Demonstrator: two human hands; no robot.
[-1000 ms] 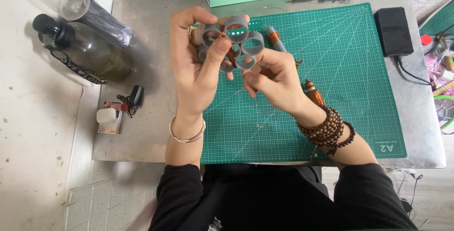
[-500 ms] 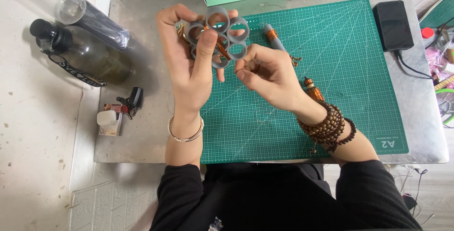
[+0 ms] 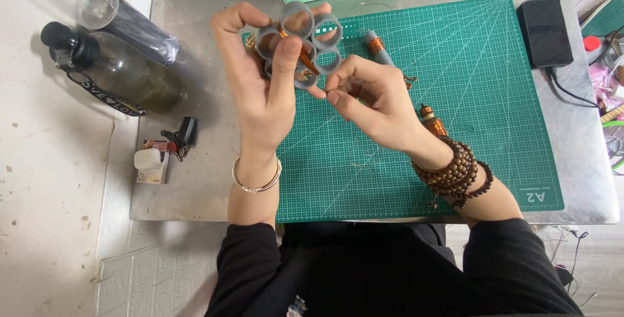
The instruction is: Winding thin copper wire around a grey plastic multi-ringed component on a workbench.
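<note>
A cluster of grey rings (image 3: 300,39) is held up over the far left part of the green cutting mat (image 3: 455,128), clamped by the left hand (image 3: 263,89) with thumb across the front. The right hand (image 3: 370,96) has its fingers (image 3: 335,89) pinched together on something too small to be made out, beside the cluster's near edge. For this step, the cluster is probably best kept steady and the pinch kept close to the rings.
</note>
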